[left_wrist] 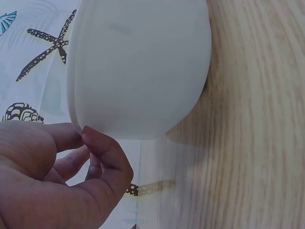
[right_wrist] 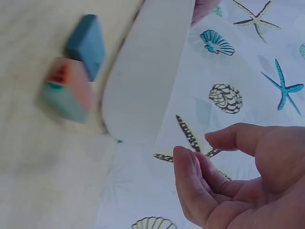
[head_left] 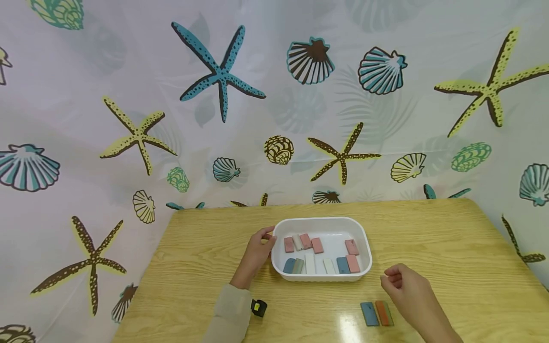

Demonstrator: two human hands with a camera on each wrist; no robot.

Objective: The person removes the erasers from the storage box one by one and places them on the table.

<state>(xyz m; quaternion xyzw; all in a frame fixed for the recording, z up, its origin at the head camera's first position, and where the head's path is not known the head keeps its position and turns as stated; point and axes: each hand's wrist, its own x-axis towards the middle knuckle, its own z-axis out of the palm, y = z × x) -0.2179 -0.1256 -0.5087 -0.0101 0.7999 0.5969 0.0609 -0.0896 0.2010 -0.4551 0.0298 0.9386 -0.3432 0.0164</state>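
A white plastic tub (head_left: 321, 277) stands on the table with several small rectangular blocks lying in it, pink, white, blue and greyish. The left hand (head_left: 256, 252) pinches the tub's left rim between thumb and fingers, as the left wrist view shows up close. To the right of the tub, the right hand (head_left: 409, 291) hovers with fingers loosely bent, thumb and fingertips apart and nothing between them. Below it on the table lie a blue block (head_left: 370, 314) and, beside that, an orange and green block (head_left: 384, 313). Both are blurred in the right wrist view.
The wood-grain table (head_left: 206, 238) ends at a hanging cloth (head_left: 274, 181) printed with starfish and shells, behind and along the sides. A small black device (head_left: 259, 308) with a yellow mark sits at the left sleeve (head_left: 231, 309).
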